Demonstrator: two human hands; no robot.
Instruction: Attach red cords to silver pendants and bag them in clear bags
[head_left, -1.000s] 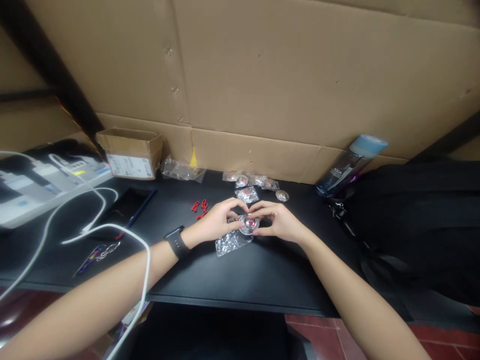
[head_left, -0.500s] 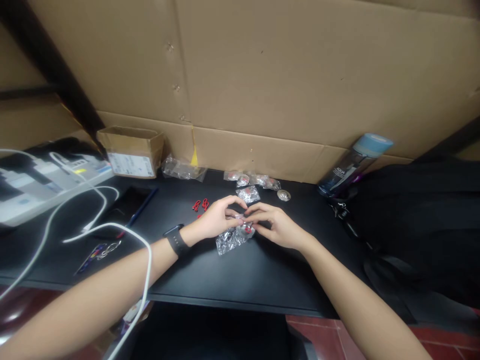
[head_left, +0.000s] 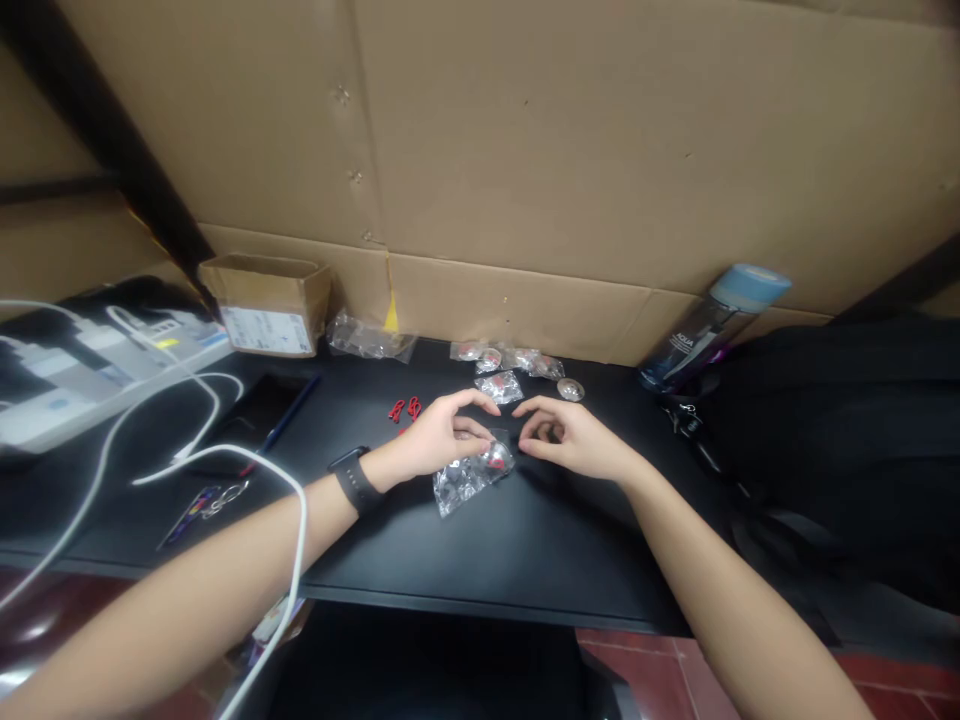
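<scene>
In front of me, my left hand (head_left: 446, 433) pinches a crinkled clear plastic bag (head_left: 461, 487) between thumb and fingers. Inside or against the bag's upper right part lies a round shiny piece (head_left: 498, 455) with a red mark or part; which of the two I cannot tell. Just right of the bag, my right hand (head_left: 566, 435) hovers with fingers bent and apart, nothing visible in them. Small red clips or loops (head_left: 405, 409) lie beside the left wrist. Behind the hands is another small clear packet (head_left: 498, 388).
More clear packets (head_left: 525, 360) and a loose round shiny disc (head_left: 570, 389) lie at the back. A cardboard box (head_left: 266, 325), phone (head_left: 259, 415), power strip (head_left: 67, 395) and white cable (head_left: 301, 520) are left. A blue-capped bottle (head_left: 701, 330) and black bag (head_left: 840, 450) stand right.
My right hand has let go of the bag and moved a little to the right. My left hand keeps its hold on the bag in nearly the same place.
</scene>
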